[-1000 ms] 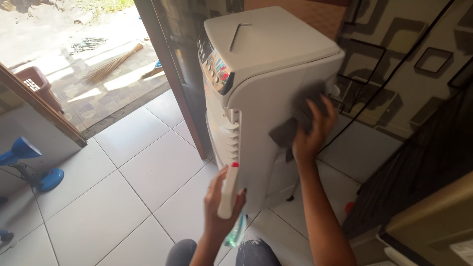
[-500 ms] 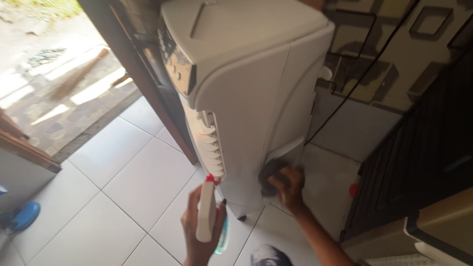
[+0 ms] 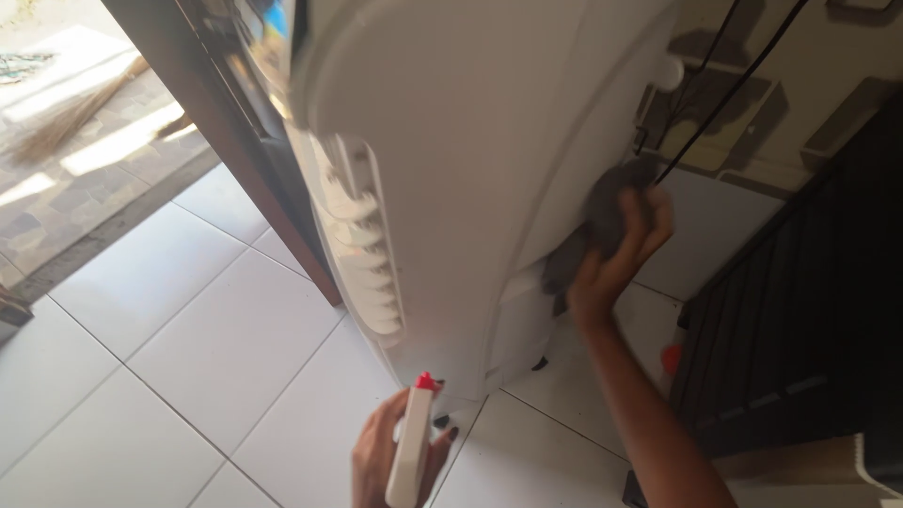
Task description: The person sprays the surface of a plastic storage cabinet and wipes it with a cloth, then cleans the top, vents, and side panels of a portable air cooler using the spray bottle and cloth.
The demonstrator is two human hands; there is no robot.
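The right hand [image 3: 616, 263] bunches a soft, limp dark grey cloth [image 3: 602, 221] flat against the tall white plastic cooler [image 3: 470, 169], grip pressed together, while the left hand [image 3: 390, 461] wraps a light, rigid white spray bottle [image 3: 411, 452]

The floor is made of big white square tiles [image 3: 160, 310] with thin grey lines between them. A dark brown wooden door frame [image 3: 235, 150] stands at a slant, going down to the floor. Past it, outside, lies grey stone ground [image 3: 85, 179] with bright sunlight on it. A straw broom with long tan bristles [image 3: 71, 113] lies on that ground. Two thin black cables [image 3: 724, 89] hang down in front of a wall with raised square shapes [image 3: 800, 85]. On the right stands a dark slatted cabinet [image 3: 800, 320]. A small red round thing [image 3: 671, 358] sits on the floor just beside it.
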